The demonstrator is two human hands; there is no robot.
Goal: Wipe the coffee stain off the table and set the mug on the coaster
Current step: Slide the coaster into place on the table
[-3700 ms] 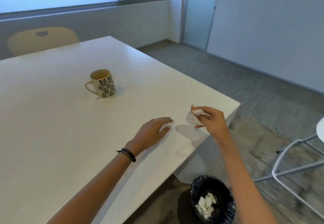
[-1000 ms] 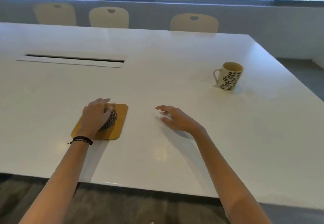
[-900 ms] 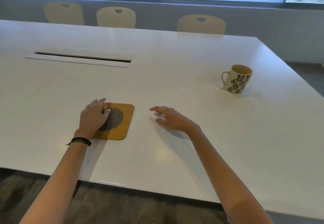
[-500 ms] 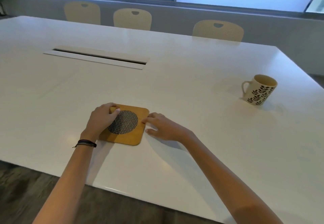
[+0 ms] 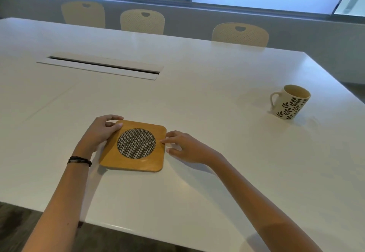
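Observation:
A square wooden coaster (image 5: 136, 159) with a round black-and-white woven centre lies flat on the white table (image 5: 217, 153) in front of me. My left hand (image 5: 100, 131) grips its far left corner, thumb on top. My right hand (image 5: 183, 145) touches its right edge with the fingertips. A cream mug (image 5: 289, 102) with a black leaf pattern stands upright far to the right, handle facing left, well apart from both hands. No stain shows on the table surface.
A long cable slot (image 5: 102, 67) is set into the table at the back left. Three cream chairs (image 5: 142, 21) line the far side under the windows. The table's near edge (image 5: 118, 227) runs close below my forearms.
Earlier my right hand held a crumpled tissue over a bin. Since then the coaster slid right toward the table's middle, my right hand came to its right edge, and my left hand moved off its centre.

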